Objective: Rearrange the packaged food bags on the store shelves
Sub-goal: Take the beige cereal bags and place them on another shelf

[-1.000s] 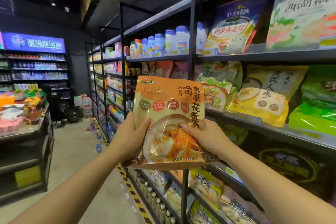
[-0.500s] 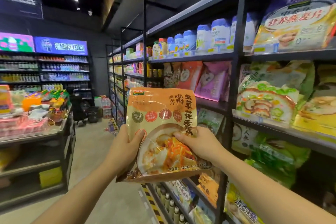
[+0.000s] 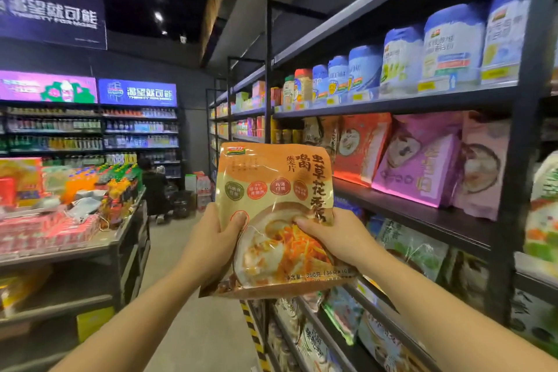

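Holding orange food bag (image 3: 276,217) upright | bowl picture | both hands (image 3: 211,238) gripping

Orange food bag (image 3: 276,214): big chars 虫草花香菇, 鸡肉, 燕麦片; btm edge "360克 (36克×10". Blue wall sign (image 3: 137,93) & dark hanging banner (image 3: 52,13): 渴望就可能, "THIRSTY FOR MORE" under. Shelf pkg txt blurred, unreadable.

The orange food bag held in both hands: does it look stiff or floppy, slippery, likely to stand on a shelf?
The orange food bag looks semi-flexible: its film dents where the left hand and right hand press in. The glossy surface may be slippery, which probably explains the two-handed grip. Its folded bottom suggests it could stand, though it might tip easily.
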`<state>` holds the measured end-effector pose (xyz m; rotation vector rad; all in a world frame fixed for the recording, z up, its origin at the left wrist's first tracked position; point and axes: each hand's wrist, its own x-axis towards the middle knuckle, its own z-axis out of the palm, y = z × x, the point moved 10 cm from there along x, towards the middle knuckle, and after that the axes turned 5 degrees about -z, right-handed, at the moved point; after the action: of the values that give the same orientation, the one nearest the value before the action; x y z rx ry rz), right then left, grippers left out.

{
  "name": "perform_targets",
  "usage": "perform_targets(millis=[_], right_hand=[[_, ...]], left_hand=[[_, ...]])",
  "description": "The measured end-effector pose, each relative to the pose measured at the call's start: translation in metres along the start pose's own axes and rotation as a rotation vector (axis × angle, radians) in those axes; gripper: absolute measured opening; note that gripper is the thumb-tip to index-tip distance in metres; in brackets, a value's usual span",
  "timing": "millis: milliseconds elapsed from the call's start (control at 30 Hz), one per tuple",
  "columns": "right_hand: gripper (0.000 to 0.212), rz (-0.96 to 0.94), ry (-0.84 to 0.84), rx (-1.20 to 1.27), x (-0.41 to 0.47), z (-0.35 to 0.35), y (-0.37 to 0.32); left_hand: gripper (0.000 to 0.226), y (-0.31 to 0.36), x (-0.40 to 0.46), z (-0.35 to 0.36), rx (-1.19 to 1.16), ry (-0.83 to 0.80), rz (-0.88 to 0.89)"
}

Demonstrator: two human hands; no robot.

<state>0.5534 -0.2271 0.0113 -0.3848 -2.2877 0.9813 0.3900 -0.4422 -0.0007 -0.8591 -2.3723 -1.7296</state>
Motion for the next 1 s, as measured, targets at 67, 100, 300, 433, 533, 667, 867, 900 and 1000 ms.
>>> perform_targets(millis=[67,100,300,433,533,667,867,900,1000], right_hand=[[0.047,0.008,-0.002,0.001,0.036,0.011,0.013],[0.05,0.014,-0.004,-0.007,0.054,0.017,0.019],[0.053,0.019,0.01,-0.029,0.153,0.06,0.056],[0.049,0.064,0.023,-0.018,0.211,0.095,0.077],[0.044,0.097,0.048,-0.013,0.259,0.111,0.083],[0.037,0.107,0.107,-0.014,0.317,0.116,0.09],[0.028,0.121,0.204,-0.043,0.386,0.119,0.12],[0.028,0.128,0.213,-0.051,0.397,0.118,0.126],[0.03,0.156,0.23,-0.065,0.428,0.117,0.149]], left_hand=[[0.025,-0.01,0.032,0.009,-0.007,0.01,0.002],[0.024,-0.016,0.047,0.014,-0.011,0.012,-0.007],[0.023,-0.068,0.147,0.032,-0.007,0.02,-0.023],[0.03,-0.104,0.225,0.041,0.026,0.004,0.012],[0.033,-0.124,0.287,0.051,0.013,-0.034,0.026],[0.033,-0.131,0.36,0.066,0.009,-0.071,0.092],[0.029,-0.141,0.451,0.106,-0.042,-0.17,0.159],[0.03,-0.143,0.463,0.115,-0.057,-0.188,0.164],[0.031,-0.151,0.5,0.144,-0.06,-0.227,0.18]])
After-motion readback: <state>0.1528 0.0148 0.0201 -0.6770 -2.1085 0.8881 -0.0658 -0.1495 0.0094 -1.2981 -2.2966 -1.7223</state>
